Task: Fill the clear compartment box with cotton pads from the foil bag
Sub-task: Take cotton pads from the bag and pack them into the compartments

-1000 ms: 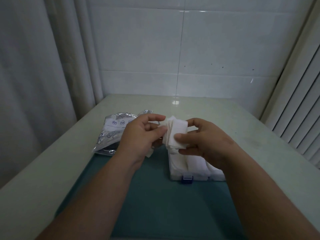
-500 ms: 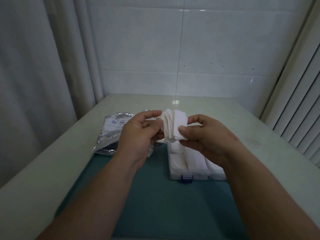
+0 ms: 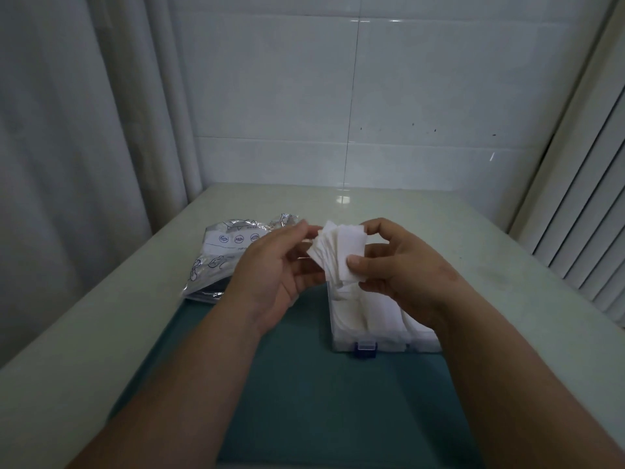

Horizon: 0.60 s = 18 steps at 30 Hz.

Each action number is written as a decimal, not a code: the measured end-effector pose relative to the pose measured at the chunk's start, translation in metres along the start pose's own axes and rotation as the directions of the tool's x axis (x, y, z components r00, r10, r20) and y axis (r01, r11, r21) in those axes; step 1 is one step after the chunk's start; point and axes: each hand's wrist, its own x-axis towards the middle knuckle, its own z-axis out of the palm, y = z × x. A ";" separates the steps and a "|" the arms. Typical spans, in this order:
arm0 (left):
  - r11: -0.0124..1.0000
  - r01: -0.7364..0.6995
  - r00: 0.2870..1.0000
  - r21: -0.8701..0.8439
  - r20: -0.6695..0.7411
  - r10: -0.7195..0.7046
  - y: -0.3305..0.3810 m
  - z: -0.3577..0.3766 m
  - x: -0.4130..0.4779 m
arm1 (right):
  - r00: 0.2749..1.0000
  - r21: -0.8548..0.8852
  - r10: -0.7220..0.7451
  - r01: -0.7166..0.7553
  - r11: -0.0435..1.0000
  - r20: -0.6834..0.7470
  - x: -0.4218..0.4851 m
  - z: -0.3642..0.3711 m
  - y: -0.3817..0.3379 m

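A fanned stack of white cotton pads [image 3: 341, 253] is held in the air above the far end of the clear compartment box [image 3: 372, 345]. My right hand [image 3: 402, 269] pinches the stack, thumb on the front pad. My left hand [image 3: 274, 265] touches the stack's left edge with curled fingers. The box lies on a teal mat [image 3: 304, 401], has a blue latch at its near side, and its visible compartments hold white pads. The silver foil bag [image 3: 223, 252] lies left of the box, partly behind my left hand.
The pale green table [image 3: 84, 350] meets a tiled wall at the back. A curtain hangs along the left side and slatted blinds stand at the right.
The pad stack has risen slightly and fanned out wider between my hands. The box and the bag have stayed put.
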 end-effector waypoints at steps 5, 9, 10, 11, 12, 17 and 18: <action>0.994 0.074 0.996 0.081 -0.047 -0.070 -0.002 -0.002 0.001 | 0.993 -0.218 -0.116 0.114 0.969 0.002 -0.002 0.005 -0.001; 0.972 0.233 0.971 -0.027 -0.056 -0.234 -0.001 -0.008 0.004 | 0.981 -0.292 -0.193 0.193 0.937 0.026 -0.002 0.006 -0.001; 0.964 0.260 0.964 -0.059 -0.043 -0.263 -0.001 -0.009 0.004 | 0.978 -0.297 -0.208 0.208 0.932 0.034 -0.002 0.005 0.000; 0.956 0.280 0.959 -0.086 -0.031 -0.283 0.000 -0.010 0.004 | 0.975 -0.303 -0.220 0.223 0.927 0.043 -0.002 0.006 0.000; 0.950 0.293 0.955 -0.105 -0.021 -0.297 0.000 -0.011 0.004 | 0.972 -0.313 -0.229 0.233 0.921 0.051 -0.001 0.006 0.001; 0.954 0.288 0.956 -0.087 -0.024 -0.291 -0.001 -0.012 0.004 | 0.976 -0.441 -0.206 0.218 0.871 0.077 0.000 0.007 0.003; 0.957 0.279 0.959 -0.080 -0.027 -0.282 -0.002 -0.012 0.005 | 0.977 -0.450 -0.201 0.214 0.867 0.076 0.000 0.007 0.004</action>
